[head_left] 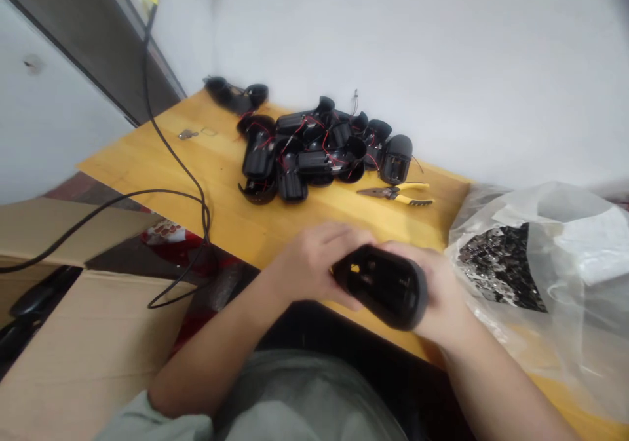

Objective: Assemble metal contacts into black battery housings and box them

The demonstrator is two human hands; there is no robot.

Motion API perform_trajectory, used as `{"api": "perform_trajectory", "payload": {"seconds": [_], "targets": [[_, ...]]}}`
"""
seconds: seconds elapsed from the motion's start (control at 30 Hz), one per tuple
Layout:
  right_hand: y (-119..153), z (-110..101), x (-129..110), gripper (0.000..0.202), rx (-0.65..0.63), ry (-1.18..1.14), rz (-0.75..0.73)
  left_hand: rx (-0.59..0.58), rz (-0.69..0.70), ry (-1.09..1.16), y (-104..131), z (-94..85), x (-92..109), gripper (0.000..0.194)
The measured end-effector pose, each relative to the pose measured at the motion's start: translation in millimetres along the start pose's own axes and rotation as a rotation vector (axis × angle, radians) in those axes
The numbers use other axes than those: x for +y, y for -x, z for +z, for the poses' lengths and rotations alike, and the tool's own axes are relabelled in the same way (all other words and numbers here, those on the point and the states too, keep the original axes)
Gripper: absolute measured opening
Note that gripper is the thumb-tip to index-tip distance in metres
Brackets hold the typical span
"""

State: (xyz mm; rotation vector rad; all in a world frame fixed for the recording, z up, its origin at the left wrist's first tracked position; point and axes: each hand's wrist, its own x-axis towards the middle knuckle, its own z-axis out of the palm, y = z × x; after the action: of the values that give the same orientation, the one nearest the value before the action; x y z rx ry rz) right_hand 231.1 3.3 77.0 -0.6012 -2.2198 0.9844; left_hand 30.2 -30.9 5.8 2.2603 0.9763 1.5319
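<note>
Between my hands, above the table's front edge, is a black plastic housing [386, 287], tilted, its rounded end toward the lower right. My left hand [324, 261] is closed on its left end, the fingers partly blurred. Around its right side wraps my right hand [439, 290], with most of the fingers hidden behind the housing. A small yellow spot shows near the housing's left end. Beyond my hands lies a heap of similar black housings [319, 159] with battery compartments and thin red wires. Pliers [393, 193] with yellow and black handles rest in front of the heap.
A clear plastic bag [580, 231] holding many small shiny metal pieces [501, 267] sits right on the wooden table [162, 159]. A few small metal parts [187, 134] lie far left. A black cable [171, 146] hangs across the left edge, above an open cardboard box [93, 343].
</note>
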Motion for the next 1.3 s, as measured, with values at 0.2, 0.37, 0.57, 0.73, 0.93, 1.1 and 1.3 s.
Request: {"api": "perform_trajectory", "payload": {"seconds": [0.2,0.37,0.57,0.73,0.93,1.1,1.3], "targets": [[1,6,-6,0.029,0.071,0.01,-0.014,0.05,0.015,0.116,1,5.2,-1,0.069],[2,7,-1,0.011,0.097,0.03,-0.223,0.105,-0.038,0.242,1,3.1,0,0.071],[1,6,4,0.016,0.136,0.093,-0.306,0.108,-0.097,0.305,0,-1.4,2,0.07],[-2,5,0,0.023,0.095,0.117,-0.349,0.088,-0.086,0.257,2,-0.8,-2,0.069],[0,2,2,0.022,0.072,0.22,-0.367,0.013,-0.135,0.155,4,-2.9,2,0.061],[1,0,4,0.019,0.069,0.293,-0.363,-0.045,-0.126,0.107,2,-3.6,7,0.056],[-1,8,-2,0.018,0.136,0.194,-0.295,0.068,-0.059,0.026,3,2.0,4,0.058]]}}
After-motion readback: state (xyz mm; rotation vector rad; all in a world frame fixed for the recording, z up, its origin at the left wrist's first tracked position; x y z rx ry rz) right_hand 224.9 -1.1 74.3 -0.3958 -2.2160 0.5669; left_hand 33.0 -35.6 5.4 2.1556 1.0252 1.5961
